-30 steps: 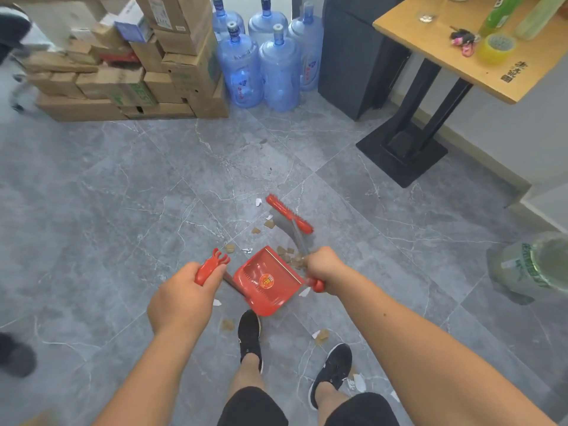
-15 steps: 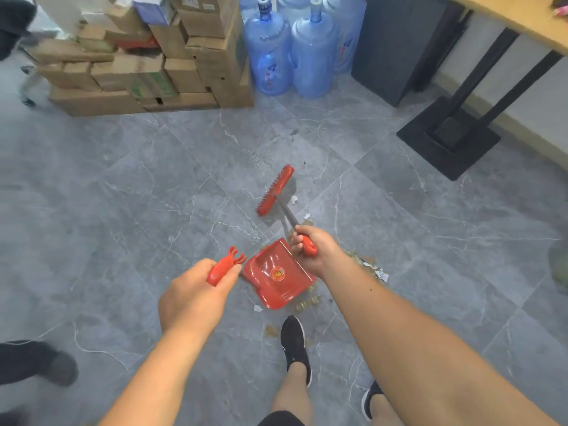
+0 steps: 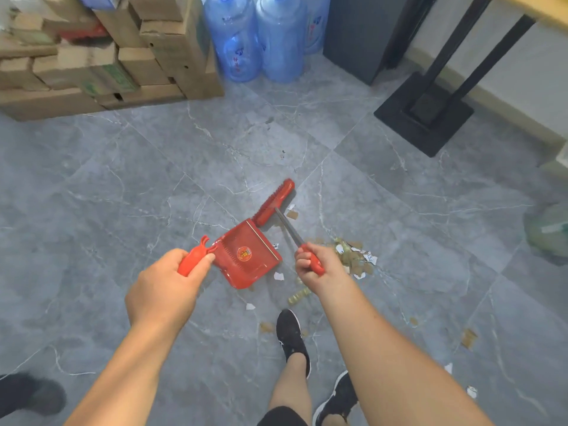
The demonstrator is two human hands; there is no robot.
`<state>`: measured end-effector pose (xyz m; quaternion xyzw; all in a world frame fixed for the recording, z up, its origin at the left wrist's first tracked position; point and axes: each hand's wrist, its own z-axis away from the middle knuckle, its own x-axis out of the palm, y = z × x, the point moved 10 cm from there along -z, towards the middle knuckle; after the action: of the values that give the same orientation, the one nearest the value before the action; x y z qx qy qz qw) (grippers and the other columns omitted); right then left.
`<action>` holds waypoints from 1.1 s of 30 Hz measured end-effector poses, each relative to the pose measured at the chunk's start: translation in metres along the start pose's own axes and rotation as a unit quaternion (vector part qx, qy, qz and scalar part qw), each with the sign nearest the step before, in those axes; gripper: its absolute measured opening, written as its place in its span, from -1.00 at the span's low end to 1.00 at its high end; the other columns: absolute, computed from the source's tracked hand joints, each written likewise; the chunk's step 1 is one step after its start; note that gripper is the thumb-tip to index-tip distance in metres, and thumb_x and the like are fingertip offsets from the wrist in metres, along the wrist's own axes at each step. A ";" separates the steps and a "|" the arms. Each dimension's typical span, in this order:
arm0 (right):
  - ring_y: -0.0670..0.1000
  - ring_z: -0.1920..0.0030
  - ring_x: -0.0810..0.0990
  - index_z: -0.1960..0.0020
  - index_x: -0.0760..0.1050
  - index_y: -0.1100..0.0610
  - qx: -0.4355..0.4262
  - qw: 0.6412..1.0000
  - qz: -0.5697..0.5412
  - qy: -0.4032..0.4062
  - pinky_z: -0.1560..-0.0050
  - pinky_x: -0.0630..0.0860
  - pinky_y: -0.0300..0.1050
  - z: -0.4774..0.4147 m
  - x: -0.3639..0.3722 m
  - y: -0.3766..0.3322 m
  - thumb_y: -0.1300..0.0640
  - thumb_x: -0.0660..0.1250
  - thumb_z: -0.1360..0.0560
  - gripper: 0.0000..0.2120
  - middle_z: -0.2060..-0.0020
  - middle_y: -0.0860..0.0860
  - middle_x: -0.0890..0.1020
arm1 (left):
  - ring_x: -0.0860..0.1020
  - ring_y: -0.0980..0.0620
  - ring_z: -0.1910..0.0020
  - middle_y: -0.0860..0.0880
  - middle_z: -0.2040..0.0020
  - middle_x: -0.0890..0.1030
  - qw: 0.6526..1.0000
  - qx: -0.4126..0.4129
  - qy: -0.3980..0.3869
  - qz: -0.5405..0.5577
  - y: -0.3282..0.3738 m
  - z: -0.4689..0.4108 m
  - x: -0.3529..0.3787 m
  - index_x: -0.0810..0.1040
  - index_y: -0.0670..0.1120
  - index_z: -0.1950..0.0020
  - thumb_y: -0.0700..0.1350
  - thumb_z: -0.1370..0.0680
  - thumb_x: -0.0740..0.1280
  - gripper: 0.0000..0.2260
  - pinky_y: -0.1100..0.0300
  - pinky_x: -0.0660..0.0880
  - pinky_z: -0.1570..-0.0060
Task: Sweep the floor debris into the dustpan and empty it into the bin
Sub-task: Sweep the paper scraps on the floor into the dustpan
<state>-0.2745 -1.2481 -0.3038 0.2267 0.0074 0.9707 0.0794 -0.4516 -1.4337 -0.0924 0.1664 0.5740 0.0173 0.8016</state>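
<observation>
A red dustpan [image 3: 246, 256] rests on the grey tiled floor, its open mouth toward the right. My left hand [image 3: 166, 290] grips its red handle. My right hand [image 3: 316, 265] is closed on the red grip of a small broom, whose metal shaft runs up to the red brush head [image 3: 273, 201] just beyond the pan's far corner. A heap of brown and white scraps [image 3: 353, 256] lies on the floor right of my right hand. More bits [image 3: 299, 295] lie between the pan and my black shoe.
Stacked cardboard boxes [image 3: 123, 56] and blue water jugs [image 3: 261, 38] stand at the back. A black table base [image 3: 424, 115] is at the right, a greenish bag [image 3: 550, 229] at the right edge. Loose scraps [image 3: 468, 338] lie lower right. Another person's dark shoe [image 3: 30, 398] is lower left.
The brush head has swung off the pan to its far corner. The dustpan now sits left of the scrap heap. My view has shifted, and the heap shows beside my right hand.
</observation>
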 end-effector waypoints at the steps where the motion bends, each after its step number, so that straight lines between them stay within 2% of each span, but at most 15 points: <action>1: -0.12 0.66 0.36 0.11 0.32 0.21 0.001 1.000 -0.004 0.005 0.72 0.22 -0.33 0.006 -0.012 -0.002 0.22 0.10 -0.68 -0.82 0.33 0.06 0.37 | 0.52 -0.12 0.31 0.04 0.38 0.55 1.000 0.003 0.003 -0.001 0.006 0.003 0.000 0.49 0.02 0.29 0.30 -0.53 0.34 -0.61 0.05 0.40 0.31; 4: -0.11 0.65 0.37 0.09 0.33 0.22 0.005 1.000 -0.015 0.008 0.72 0.22 -0.34 0.028 -0.050 -0.009 0.23 0.11 -0.67 -0.84 0.34 0.07 0.38 | 0.51 -0.02 0.33 0.03 0.37 0.56 1.000 0.009 0.009 0.005 0.023 0.019 0.001 0.54 0.03 0.25 0.29 -0.54 0.34 -0.63 0.05 0.39 0.30; 8: -0.11 0.64 0.37 0.08 0.34 0.22 -0.003 0.999 -0.042 0.008 0.72 0.22 -0.34 0.055 -0.112 -0.022 0.26 0.13 -0.65 -0.87 0.36 0.07 0.37 | 0.52 -0.21 0.28 -0.05 0.35 0.57 0.999 0.017 0.024 -0.012 0.039 0.049 0.006 0.52 0.00 0.26 0.38 -0.52 0.27 -0.54 0.00 0.46 0.24; 10: -0.11 0.64 0.37 0.08 0.33 0.20 -0.011 0.999 -0.050 0.015 0.72 0.22 -0.33 0.071 -0.149 -0.032 0.27 0.13 -0.64 -0.87 0.34 0.05 0.34 | 0.52 -0.23 0.29 -0.08 0.35 0.56 0.999 0.027 0.036 -0.028 0.049 0.070 0.007 0.49 -0.03 0.27 0.40 -0.52 0.24 -0.50 0.00 0.47 0.25; 16: -0.12 0.66 0.36 0.10 0.34 0.22 -0.018 0.998 -0.055 0.025 0.73 0.20 -0.34 0.121 -0.241 -0.044 0.24 0.13 -0.65 -0.85 0.33 0.03 0.32 | 0.47 -0.19 0.25 -0.04 0.36 0.50 0.997 0.053 0.026 -0.042 0.074 0.141 0.027 0.49 -0.02 0.27 0.36 -0.55 0.27 -0.53 0.03 0.36 0.23; 22: -0.12 0.66 0.36 0.11 0.34 0.21 -0.039 0.994 -0.093 0.038 0.73 0.21 -0.34 0.165 -0.306 -0.033 0.25 0.13 -0.65 -0.84 0.33 0.05 0.33 | 0.53 -0.22 0.22 -0.07 0.32 0.56 0.994 0.096 0.013 -0.056 0.091 0.195 0.044 0.50 -0.04 0.25 0.35 -0.54 0.28 -0.54 0.02 0.42 0.24; 28: -0.13 0.66 0.36 0.06 0.37 0.23 -0.070 0.985 -0.151 0.041 0.73 0.21 -0.34 0.204 -0.357 -0.017 0.28 0.12 -0.64 -0.88 0.32 0.06 0.35 | 0.50 -0.16 0.30 -0.04 0.35 0.56 0.987 0.140 -0.001 -0.079 0.107 0.228 0.053 0.52 -0.01 0.24 0.38 -0.54 0.24 -0.53 0.08 0.35 0.31; 33: -0.13 0.66 0.35 0.11 0.34 0.22 -0.095 0.973 -0.205 0.048 0.73 0.21 -0.34 0.226 -0.386 0.005 0.27 0.12 -0.65 -0.84 0.32 0.04 0.31 | 0.48 -0.13 0.31 -0.03 0.34 0.55 0.980 0.184 -0.027 -0.069 0.119 0.242 0.062 0.54 -0.03 0.23 0.35 -0.54 0.27 -0.54 0.07 0.36 0.28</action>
<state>0.1663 -1.3190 -0.2699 0.1645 -0.0343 0.9398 0.2975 -0.1873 -1.3672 -0.0457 0.2713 0.5560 -0.1482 0.7716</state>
